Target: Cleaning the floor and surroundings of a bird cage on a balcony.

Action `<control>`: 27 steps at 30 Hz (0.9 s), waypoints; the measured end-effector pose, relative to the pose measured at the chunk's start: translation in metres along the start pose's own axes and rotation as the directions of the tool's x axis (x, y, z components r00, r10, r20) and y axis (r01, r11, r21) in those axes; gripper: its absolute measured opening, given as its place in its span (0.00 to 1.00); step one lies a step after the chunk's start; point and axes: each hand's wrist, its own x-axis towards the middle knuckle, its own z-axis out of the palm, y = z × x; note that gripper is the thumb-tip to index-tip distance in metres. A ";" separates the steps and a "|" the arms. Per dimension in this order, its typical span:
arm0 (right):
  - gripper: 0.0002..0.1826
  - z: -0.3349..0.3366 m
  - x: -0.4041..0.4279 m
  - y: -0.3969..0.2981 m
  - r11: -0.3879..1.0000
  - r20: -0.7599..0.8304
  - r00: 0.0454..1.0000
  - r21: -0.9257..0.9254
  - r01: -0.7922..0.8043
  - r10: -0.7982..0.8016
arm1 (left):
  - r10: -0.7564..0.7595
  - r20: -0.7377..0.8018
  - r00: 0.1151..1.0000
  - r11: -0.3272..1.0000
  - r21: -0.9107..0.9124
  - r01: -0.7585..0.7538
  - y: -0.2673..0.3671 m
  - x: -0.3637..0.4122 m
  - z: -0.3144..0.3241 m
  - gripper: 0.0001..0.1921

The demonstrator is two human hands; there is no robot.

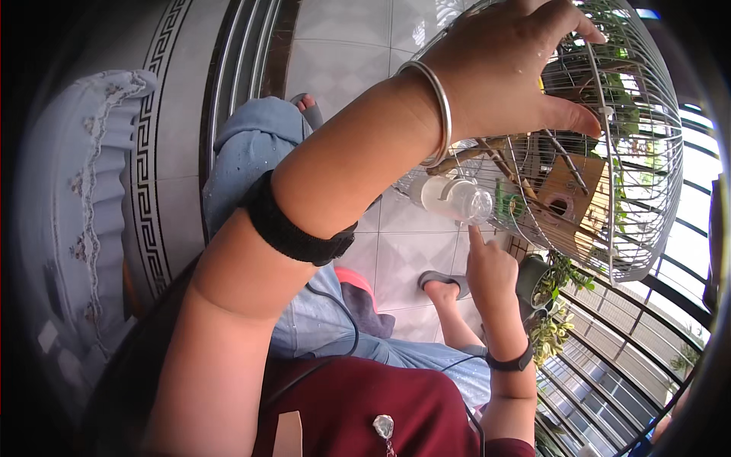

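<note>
A white wire birdcage point(614, 171) fills the upper right. My left hand point(508, 74) is spread over its wires, thumb and fingers apart; some fingertips are cut off by the picture's top edge. A clear plastic bottle point(451, 197) lies against the cage's near side, under my left wrist. Just below the bottle's rounded end is my right hand point(491, 268), index finger extended to its edge and the other fingers curled; contact is hard to tell. Inside the cage are wooden perches point(505, 168), a wooden nest box point(571, 200) with a round hole and a green item point(505, 200).
Potted plants point(534, 285) stand below the cage beside metal railings point(617, 343). A pink item point(357, 280) and a dark cloth point(371, 317) are on the tiled floor near my legs. At left is a ruffled, lace-trimmed fabric cover point(85, 171). A thin black cable point(348, 320) crosses my lap.
</note>
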 end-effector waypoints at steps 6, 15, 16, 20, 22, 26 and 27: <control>0.26 0.024 0.031 0.010 1.000 -0.033 0.999 -0.018 0.008 -0.009 | 0.046 -0.003 0.999 0.999 0.025 -0.046 -0.002 0.008 -0.003 0.33; 0.22 0.007 0.002 0.010 0.997 0.006 0.999 0.058 -0.048 0.048 | 0.187 -0.072 0.980 0.982 -0.022 -0.189 -0.004 -0.003 0.000 0.33; 0.22 0.014 0.004 0.010 0.998 0.000 0.998 0.003 -0.069 0.069 | 0.051 -0.004 0.999 0.999 -0.018 -0.051 -0.005 -0.001 0.001 0.33; 0.20 -0.012 -0.014 0.012 0.989 0.050 0.988 0.001 -0.147 0.146 | 0.073 0.026 0.997 0.997 0.039 -0.074 -0.005 -0.004 -0.010 0.34; 0.18 -0.016 -0.018 0.020 0.982 0.063 0.981 0.033 -0.185 0.183 | 0.206 -0.022 0.978 0.977 0.060 -0.204 -0.002 -0.006 -0.011 0.34; 0.18 -0.013 -0.017 0.014 0.980 0.063 0.981 0.069 -0.189 0.185 | -0.169 0.110 0.980 0.985 -0.005 0.170 -0.006 0.001 -0.001 0.34; 0.18 -0.014 -0.018 0.011 0.980 0.062 0.981 0.071 -0.186 0.182 | -0.002 0.021 1.000 1.000 0.029 0.002 -0.007 -0.002 -0.001 0.34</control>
